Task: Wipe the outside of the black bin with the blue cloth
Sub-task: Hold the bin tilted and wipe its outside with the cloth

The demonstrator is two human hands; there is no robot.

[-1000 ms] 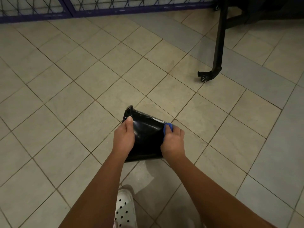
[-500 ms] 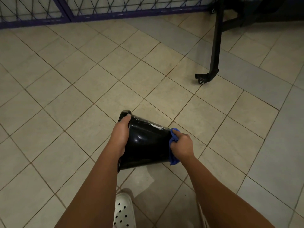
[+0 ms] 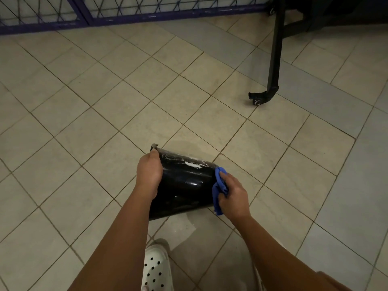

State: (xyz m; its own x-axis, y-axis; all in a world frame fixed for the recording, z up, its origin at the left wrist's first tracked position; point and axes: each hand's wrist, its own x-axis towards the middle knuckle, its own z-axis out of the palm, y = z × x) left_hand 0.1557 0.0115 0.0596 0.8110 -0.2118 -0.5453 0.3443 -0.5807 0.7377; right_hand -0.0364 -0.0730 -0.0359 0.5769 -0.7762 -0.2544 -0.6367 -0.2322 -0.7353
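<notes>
One black bin (image 3: 184,185) is held sideways over the floor (image 3: 84,122); the left hand (image 3: 149,173) has its grip curled round the rim end; the right hand (image 3: 233,198), grip bunched tight on the blue cloth (image 3: 219,185), presses it against the base end.

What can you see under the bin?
Only floor tiles around the bin, which the left hand holds sideways, and a white shoe nearer the camera. The tiles directly beneath are hidden by the bin.
</notes>
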